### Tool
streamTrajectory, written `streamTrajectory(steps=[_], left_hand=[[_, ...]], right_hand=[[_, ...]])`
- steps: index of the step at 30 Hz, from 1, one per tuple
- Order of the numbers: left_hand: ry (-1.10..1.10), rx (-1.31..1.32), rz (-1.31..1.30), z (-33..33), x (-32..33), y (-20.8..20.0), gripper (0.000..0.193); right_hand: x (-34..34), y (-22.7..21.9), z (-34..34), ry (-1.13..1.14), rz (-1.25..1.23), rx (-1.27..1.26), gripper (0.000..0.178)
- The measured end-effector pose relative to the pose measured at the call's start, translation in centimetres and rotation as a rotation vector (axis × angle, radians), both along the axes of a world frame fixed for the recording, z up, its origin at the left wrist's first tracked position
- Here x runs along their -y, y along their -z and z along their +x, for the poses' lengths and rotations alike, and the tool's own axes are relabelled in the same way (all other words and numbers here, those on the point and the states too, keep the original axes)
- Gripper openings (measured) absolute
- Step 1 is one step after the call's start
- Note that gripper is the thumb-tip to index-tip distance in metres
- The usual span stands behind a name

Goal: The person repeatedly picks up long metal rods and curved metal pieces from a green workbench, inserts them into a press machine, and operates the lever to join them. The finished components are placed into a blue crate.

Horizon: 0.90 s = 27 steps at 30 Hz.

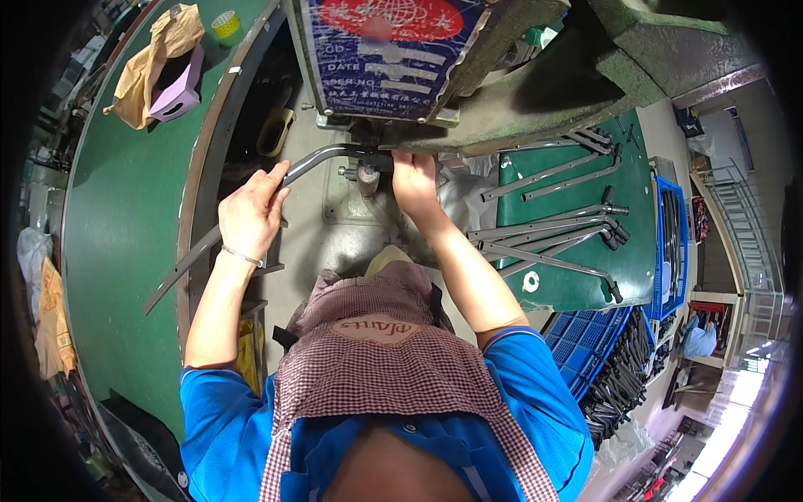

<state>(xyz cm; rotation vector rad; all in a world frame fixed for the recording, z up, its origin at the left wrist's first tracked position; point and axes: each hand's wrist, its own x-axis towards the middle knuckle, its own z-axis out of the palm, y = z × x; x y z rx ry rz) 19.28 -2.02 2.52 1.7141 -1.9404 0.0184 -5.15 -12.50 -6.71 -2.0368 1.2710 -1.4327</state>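
- Fingers (pixel 274 177) of the left hand (pixel 249 216) close around a bent, dark grey metal tube (pixel 306 164); the right hand (pixel 416 184) is curled on the tube's black far end, fingertips partly hidden.
- That tube slants in front of the body, its bend just below a green-grey cast-metal machine (pixel 535 125).
- On the machine, a blue rectangular plate (pixel 389 71) bears a red oval and white lettering.
- Leftward, the tube's free end crosses, in view, the brown edge of a green tabletop (pixel 125 243).
- Nearest the body, a checked cloth apron (pixel 376 385) carries a pale lettered patch (pixel 376 328).
- Rightward, more bent grey tubes (pixel 544 226) lie near a blue plastic crate (pixel 683 251).
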Motion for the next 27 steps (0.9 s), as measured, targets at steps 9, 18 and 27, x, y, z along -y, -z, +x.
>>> streamTrajectory(steps=[9,18,27], left_hand=[[-0.037,-0.005,0.125,-0.2,-0.1,-0.2,0.039],[-0.018,0.016,0.096,0.5,-0.4,2.0,0.045],[0.168,-0.385,0.695,-3.0,-2.7,3.2,0.034]], right_hand=[[-0.3,-0.9,-0.1,0.130,0.017,-0.429,0.025],[0.1,-0.7,0.4,-0.074,0.401,-0.102,0.029],[-0.8,-2.8,-14.3,-0.058,0.372,0.391,0.020]])
